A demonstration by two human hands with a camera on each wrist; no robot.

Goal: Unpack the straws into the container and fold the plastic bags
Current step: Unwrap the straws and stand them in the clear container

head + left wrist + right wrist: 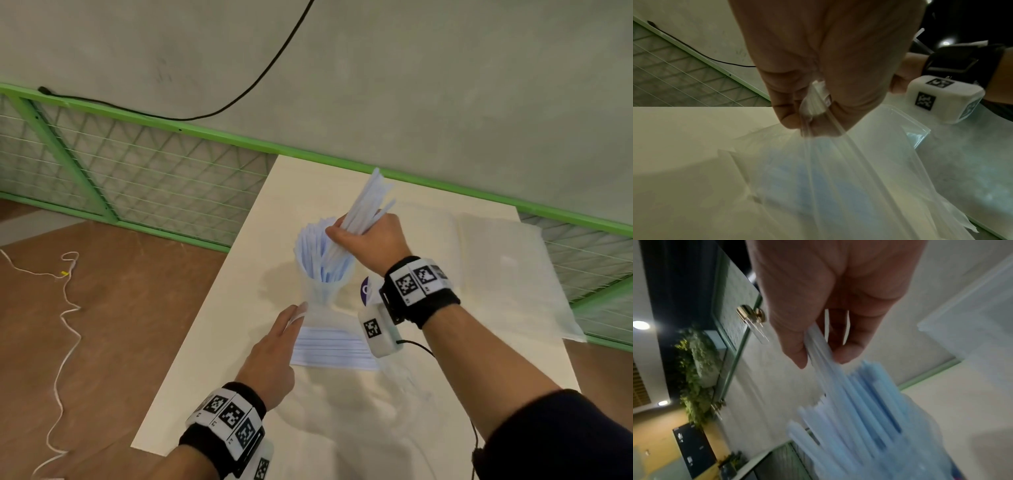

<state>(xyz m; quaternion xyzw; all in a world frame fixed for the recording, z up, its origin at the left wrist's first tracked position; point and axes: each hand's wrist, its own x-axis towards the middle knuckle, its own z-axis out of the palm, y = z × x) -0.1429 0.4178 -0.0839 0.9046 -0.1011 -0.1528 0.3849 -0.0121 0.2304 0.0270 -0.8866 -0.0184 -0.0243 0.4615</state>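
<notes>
A clear plastic bag stands mouth-up on the cream table with pale blue straws fanning out of it. My right hand grips a bundle of straws above the bag's mouth, their upper ends pointing up and away; the right wrist view shows finger and thumb pinching those straws. My left hand pinches the bag's film low on its left side, as the left wrist view confirms, with the bag hanging below. A large translucent container lies to the right.
A flat packet of straws lies on the table near my left hand. A purple round label peeks out behind my right wrist. The table's left edge drops to a brown floor with a white cord. A green mesh fence runs behind.
</notes>
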